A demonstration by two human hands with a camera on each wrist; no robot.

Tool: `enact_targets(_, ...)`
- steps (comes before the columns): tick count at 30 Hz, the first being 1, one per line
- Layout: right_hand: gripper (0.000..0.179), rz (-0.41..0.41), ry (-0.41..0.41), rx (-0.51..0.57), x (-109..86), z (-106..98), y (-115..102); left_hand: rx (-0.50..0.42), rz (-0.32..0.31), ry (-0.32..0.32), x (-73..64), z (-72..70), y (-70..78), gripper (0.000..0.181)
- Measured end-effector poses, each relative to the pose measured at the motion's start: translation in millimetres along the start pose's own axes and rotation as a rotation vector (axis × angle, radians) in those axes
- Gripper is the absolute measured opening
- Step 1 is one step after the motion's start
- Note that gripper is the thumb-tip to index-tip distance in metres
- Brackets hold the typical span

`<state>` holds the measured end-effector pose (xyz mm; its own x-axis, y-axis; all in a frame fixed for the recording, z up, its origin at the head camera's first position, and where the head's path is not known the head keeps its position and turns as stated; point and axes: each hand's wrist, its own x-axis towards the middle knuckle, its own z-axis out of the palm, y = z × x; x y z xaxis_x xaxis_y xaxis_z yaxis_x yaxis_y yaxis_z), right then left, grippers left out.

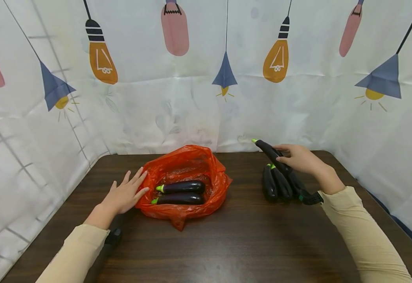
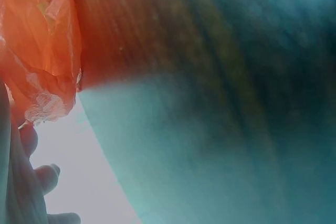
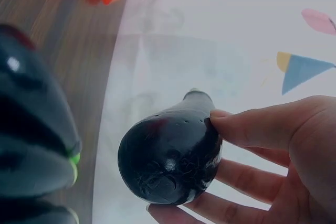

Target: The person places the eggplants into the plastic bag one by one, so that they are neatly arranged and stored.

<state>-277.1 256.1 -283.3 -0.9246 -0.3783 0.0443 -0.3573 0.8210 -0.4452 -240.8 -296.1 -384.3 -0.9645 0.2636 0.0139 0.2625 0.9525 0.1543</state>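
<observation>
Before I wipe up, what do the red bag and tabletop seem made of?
Red bag: likely thin plastic film, glossy, given its translucent crinkles and highlights. Tabletop: wood or wood-look laminate, softly shiny; the dark streaked grain fits either.

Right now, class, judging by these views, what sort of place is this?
Probably a small indoor tabletop setup: a dark table, lamp-printed sheeting behind it and at both sides, and a red plastic bag holding eggplants.

Long cream sleeves [image 1: 365,236]; black device [image 1: 312,198] at each wrist.
</observation>
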Motion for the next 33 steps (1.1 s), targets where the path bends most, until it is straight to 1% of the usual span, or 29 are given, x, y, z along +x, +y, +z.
enact_targets(6,0.051,-0.032,-0.009,0.006,9.0,3.8,-12.6,-0.001,0.002,-0.005,0.1,-0.1,0.1,0.076)
enact_targets(10,0.050,-0.039,-0.009,0.011,14.0,6.7,-18.5,-0.001,0.002,-0.003,0.8,0.6,0.0,0.076)
enact_targets(17,0.049,-0.076,-0.014,-0.006,22.5,12.6,-28.7,-0.001,0.000,0.006,0.7,1.1,-1.4,0.076)
enact_targets(27,0.050,-0.081,-0.055,0.001,30.7,22.6,-45.7,0.003,0.006,0.000,0.9,1.7,-1.5,0.077)
enact_targets(33,0.050,-0.128,-0.055,0.013,37.6,31.4,-53.7,0.006,0.006,-0.002,0.9,2.0,-1.8,0.077)
